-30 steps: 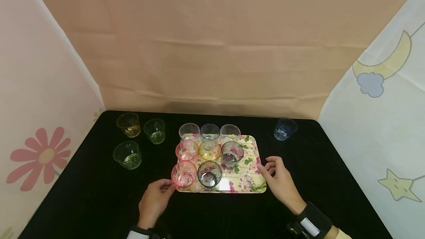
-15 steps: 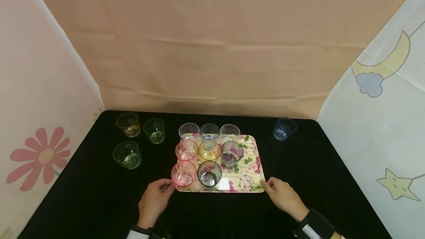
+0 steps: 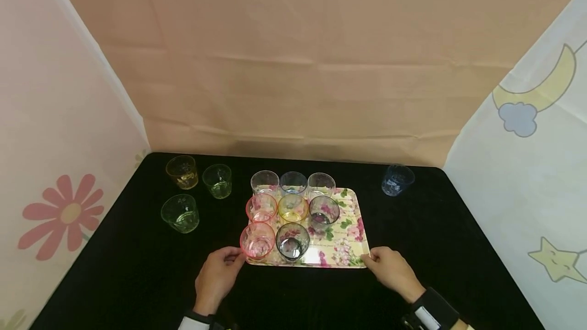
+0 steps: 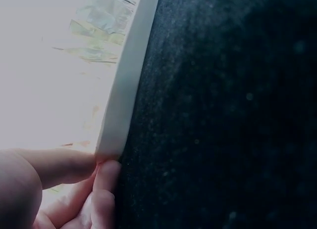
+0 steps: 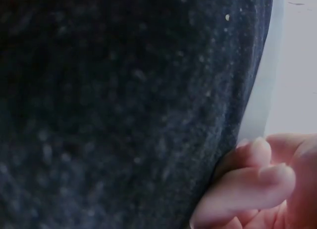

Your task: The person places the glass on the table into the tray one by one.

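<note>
A cream floral tray (image 3: pixel 330 256) lies on the black table with glasses standing on its left and middle. My left hand (image 3: pixel 217 276) pinches its front left corner between thumb and fingers; in the left wrist view the fingertips (image 4: pixel 106 177) meet on the pale rim (image 4: pixel 121 95). At the front right corner my right hand (image 3: pixel 392 273) grips the tray, its fingers (image 5: pixel 247 182) curled under the rim (image 5: pixel 260 100) in the right wrist view. Closest to my left hand is a pink-rimmed glass (image 3: pixel 258 241), beside a dark grey glass (image 3: pixel 292 242). Behind them are a yellow glass (image 3: pixel 293 209) and several others.
Left of the tray stand an amber glass (image 3: pixel 182 172) and two green glasses, one farther back (image 3: pixel 217 181) and one nearer (image 3: pixel 181 214). A blue glass (image 3: pixel 397 180) stands at the back right. Cloth walls (image 3: pixel 302 90) enclose the table's back and sides.
My right hand has slid along the tray's right side to its front corner and now grips there. The left hand keeps its hold. The whole view has shifted slightly.
</note>
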`<act>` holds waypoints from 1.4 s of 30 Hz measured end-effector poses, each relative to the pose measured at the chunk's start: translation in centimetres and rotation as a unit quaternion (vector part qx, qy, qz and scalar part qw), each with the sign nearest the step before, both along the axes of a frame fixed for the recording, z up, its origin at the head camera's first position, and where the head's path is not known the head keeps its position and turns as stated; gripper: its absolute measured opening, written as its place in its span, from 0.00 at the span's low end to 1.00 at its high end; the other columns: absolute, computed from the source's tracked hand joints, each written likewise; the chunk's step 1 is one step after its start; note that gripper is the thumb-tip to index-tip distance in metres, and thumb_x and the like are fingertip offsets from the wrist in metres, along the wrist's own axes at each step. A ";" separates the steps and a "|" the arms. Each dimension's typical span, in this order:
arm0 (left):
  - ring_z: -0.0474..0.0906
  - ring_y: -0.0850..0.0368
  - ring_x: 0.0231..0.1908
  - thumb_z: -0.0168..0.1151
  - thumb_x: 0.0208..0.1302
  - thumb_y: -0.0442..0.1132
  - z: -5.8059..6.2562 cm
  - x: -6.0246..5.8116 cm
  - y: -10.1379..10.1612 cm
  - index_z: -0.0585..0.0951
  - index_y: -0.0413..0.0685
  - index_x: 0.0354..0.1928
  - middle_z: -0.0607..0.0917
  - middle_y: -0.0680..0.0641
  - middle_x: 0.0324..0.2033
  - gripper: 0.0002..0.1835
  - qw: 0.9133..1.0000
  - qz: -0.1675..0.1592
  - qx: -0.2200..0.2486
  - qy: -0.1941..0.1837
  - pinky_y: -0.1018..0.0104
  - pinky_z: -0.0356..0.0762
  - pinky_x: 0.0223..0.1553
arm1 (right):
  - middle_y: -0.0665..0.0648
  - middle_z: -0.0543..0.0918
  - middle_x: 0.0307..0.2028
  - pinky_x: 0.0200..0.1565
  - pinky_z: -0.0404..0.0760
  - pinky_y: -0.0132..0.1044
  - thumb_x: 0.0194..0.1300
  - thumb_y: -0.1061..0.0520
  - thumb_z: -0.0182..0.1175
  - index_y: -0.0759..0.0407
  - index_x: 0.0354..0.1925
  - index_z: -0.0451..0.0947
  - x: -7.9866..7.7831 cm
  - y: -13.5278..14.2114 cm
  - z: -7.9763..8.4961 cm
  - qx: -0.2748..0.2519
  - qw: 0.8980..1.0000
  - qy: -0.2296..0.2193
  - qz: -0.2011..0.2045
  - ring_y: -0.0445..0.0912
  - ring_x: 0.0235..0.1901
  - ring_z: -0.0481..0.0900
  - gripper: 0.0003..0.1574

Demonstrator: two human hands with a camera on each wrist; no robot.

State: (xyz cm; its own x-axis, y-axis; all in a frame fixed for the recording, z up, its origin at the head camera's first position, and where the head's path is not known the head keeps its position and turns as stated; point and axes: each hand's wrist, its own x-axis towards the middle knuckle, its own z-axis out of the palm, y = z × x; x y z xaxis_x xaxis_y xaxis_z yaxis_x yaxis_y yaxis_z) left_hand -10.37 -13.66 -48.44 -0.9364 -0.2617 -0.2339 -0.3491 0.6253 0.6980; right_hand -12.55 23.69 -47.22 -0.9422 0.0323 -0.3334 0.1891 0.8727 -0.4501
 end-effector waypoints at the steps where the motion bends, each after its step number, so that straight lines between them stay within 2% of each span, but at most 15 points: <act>1: 0.80 0.57 0.35 0.61 0.59 0.54 0.0 0.0 0.0 0.86 0.54 0.39 0.86 0.53 0.34 0.15 1.000 0.002 0.001 0.001 0.53 0.71 0.33 | 0.49 0.68 0.14 0.19 0.59 0.33 0.64 0.47 0.56 0.53 0.19 0.70 0.0 0.0 0.0 -0.002 1.000 -0.001 0.000 0.42 0.14 0.63 0.19; 4: 0.80 0.57 0.34 0.61 0.60 0.53 0.0 0.0 0.0 0.86 0.53 0.39 0.86 0.52 0.33 0.15 1.000 0.011 0.016 0.016 0.56 0.72 0.32 | 0.49 0.69 0.14 0.19 0.60 0.33 0.65 0.47 0.56 0.53 0.20 0.71 0.0 -0.1 0.1 -0.008 1.000 -0.008 -0.003 0.42 0.14 0.64 0.19; 9: 0.81 0.56 0.35 0.60 0.63 0.45 0.4 0.0 -0.6 0.85 0.46 0.40 0.86 0.47 0.36 0.12 0.993 0.033 0.074 0.082 0.60 0.77 0.33 | 0.49 0.69 0.14 0.20 0.60 0.33 0.65 0.46 0.56 0.53 0.21 0.72 0.0 0.0 0.0 -0.013 1.000 -0.018 -0.010 0.42 0.15 0.64 0.19; 11: 0.81 0.56 0.34 0.60 0.63 0.43 1.0 0.0 -1.0 0.85 0.45 0.42 0.86 0.46 0.37 0.12 0.989 0.043 0.090 0.112 0.61 0.77 0.34 | 0.49 0.69 0.14 0.20 0.60 0.33 0.65 0.46 0.56 0.53 0.21 0.72 0.0 0.0 0.0 -0.013 1.000 -0.018 -0.010 0.42 0.14 0.64 0.19; 15: 0.79 0.60 0.32 0.60 0.64 0.45 2.7 -0.3 -2.1 0.84 0.47 0.44 0.86 0.47 0.37 0.13 0.977 0.068 0.099 0.175 0.66 0.76 0.32 | 0.49 0.70 0.14 0.19 0.60 0.33 0.65 0.46 0.55 0.53 0.21 0.72 -0.1 0.1 0.0 -0.013 1.000 -0.018 -0.011 0.42 0.14 0.64 0.19; 18: 0.78 0.63 0.32 0.60 0.64 0.46 3.8 -0.6 -3.4 0.84 0.48 0.45 0.85 0.51 0.36 0.13 0.958 0.093 0.117 0.244 0.73 0.75 0.30 | 0.49 0.69 0.14 0.19 0.60 0.33 0.65 0.46 0.55 0.53 0.21 0.72 -0.1 0.1 -0.1 -0.016 1.000 -0.021 -0.011 0.42 0.14 0.64 0.19; 21: 0.78 0.66 0.31 0.61 0.63 0.42 4.4 -1.0 -4.9 0.84 0.44 0.45 0.84 0.55 0.35 0.12 0.928 0.116 0.136 0.327 0.78 0.73 0.31 | 0.49 0.70 0.14 0.19 0.61 0.33 0.65 0.46 0.55 0.53 0.21 0.71 -0.1 0.2 -0.1 -0.019 1.000 -0.021 -0.007 0.42 0.14 0.64 0.19; 24: 0.77 0.66 0.34 0.61 0.62 0.36 4.7 -1.6 -6.5 0.82 0.39 0.48 0.83 0.58 0.37 0.13 0.896 0.135 0.134 0.401 0.79 0.71 0.36 | 0.49 0.70 0.14 0.19 0.61 0.33 0.65 0.46 0.55 0.53 0.21 0.71 -0.1 0.2 -0.2 -0.022 1.000 -0.021 -0.004 0.42 0.14 0.64 0.20; 26: 0.76 0.64 0.40 0.61 0.62 0.34 4.8 -2.1 -7.5 0.79 0.37 0.53 0.81 0.58 0.41 0.17 0.882 0.148 0.129 0.429 0.77 0.68 0.40 | 0.49 0.69 0.14 0.19 0.61 0.33 0.65 0.45 0.55 0.53 0.20 0.71 -0.2 0.2 -0.2 -0.025 0.999 -0.021 -0.003 0.42 0.14 0.64 0.20; 28: 0.74 0.61 0.48 0.61 0.62 0.34 4.7 -2.6 -8.6 0.74 0.38 0.60 0.78 0.55 0.49 0.23 0.874 0.161 0.148 0.434 0.75 0.65 0.46 | 0.49 0.69 0.13 0.19 0.60 0.32 0.65 0.45 0.55 0.53 0.20 0.71 -0.2 0.2 -0.2 -0.028 0.999 -0.020 -0.002 0.42 0.13 0.64 0.21; 30: 0.67 0.58 0.59 0.60 0.62 0.35 4.6 -3.0 -9.5 0.66 0.41 0.67 0.71 0.50 0.59 0.30 0.871 0.174 0.192 0.418 0.74 0.61 0.55 | 0.49 0.69 0.13 0.19 0.60 0.32 0.65 0.45 0.55 0.53 0.20 0.71 -0.3 0.2 -0.2 -0.031 0.999 -0.018 0.000 0.41 0.13 0.64 0.21; 33: 0.51 0.56 0.70 0.58 0.64 0.36 4.3 -3.6 -10.7 0.50 0.47 0.74 0.55 0.46 0.71 0.40 0.861 0.186 0.281 0.381 0.71 0.45 0.67 | 0.49 0.69 0.12 0.18 0.60 0.32 0.66 0.44 0.55 0.53 0.19 0.71 -0.4 0.2 -0.2 -0.034 0.999 -0.014 0.002 0.41 0.13 0.64 0.22; 36: 0.37 0.57 0.73 0.55 0.67 0.37 4.2 -4.0 -11.4 0.39 0.51 0.76 0.40 0.47 0.75 0.45 0.854 0.175 0.345 0.347 0.65 0.30 0.70 | 0.49 0.70 0.12 0.19 0.60 0.32 0.66 0.44 0.55 0.53 0.20 0.71 -0.4 0.1 -0.2 -0.037 0.999 -0.019 0.000 0.41 0.13 0.65 0.21; 38: 0.32 0.58 0.73 0.53 0.68 0.38 4.0 -4.4 -11.6 0.34 0.53 0.76 0.36 0.49 0.76 0.46 0.860 0.158 0.362 0.324 0.64 0.27 0.70 | 0.49 0.70 0.13 0.19 0.61 0.32 0.66 0.44 0.55 0.53 0.20 0.72 -0.4 0.2 -0.1 -0.040 0.999 -0.025 -0.001 0.41 0.13 0.65 0.21; 42: 0.27 0.61 0.72 0.52 0.68 0.41 3.4 -5.2 -11.8 0.28 0.56 0.75 0.31 0.51 0.75 0.48 0.882 0.126 0.365 0.270 0.67 0.25 0.69 | 0.49 0.71 0.13 0.19 0.62 0.32 0.66 0.43 0.54 0.53 0.21 0.72 -0.4 0.3 -0.1 -0.041 0.999 -0.033 -0.005 0.42 0.14 0.66 0.21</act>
